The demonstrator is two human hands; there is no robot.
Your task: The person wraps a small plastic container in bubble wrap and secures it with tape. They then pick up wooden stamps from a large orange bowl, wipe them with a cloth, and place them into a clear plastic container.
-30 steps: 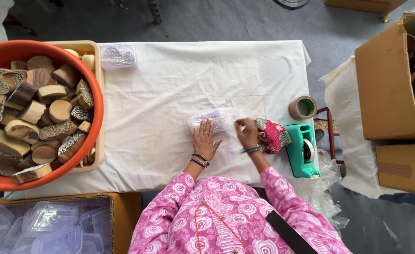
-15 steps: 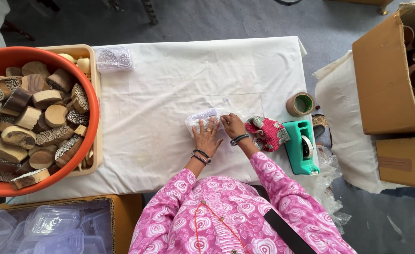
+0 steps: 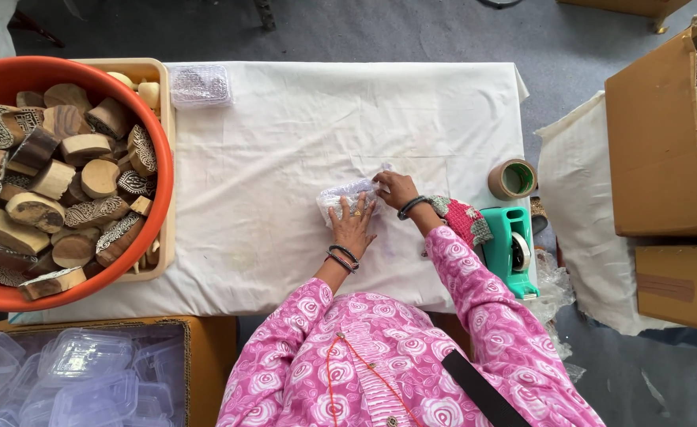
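White cloth (image 3: 285,158) covers the table. At 9 o'clock, an orange tub (image 3: 155,229) holds carved wooden blocks (image 3: 56,190); at 7, a box of clear lids (image 3: 88,379). Left hand (image 3: 354,225) presses flat, right hand (image 3: 396,188) pinches a bubble-wrapped bundle (image 3: 340,198) at centre, contents hidden.

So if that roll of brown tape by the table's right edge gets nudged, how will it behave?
The tape roll lies flat on its side, so a nudge would probably slide it on the white cloth rather than roll it. It looks stiff and fairly light. Sitting close to the edge, it could drop off.
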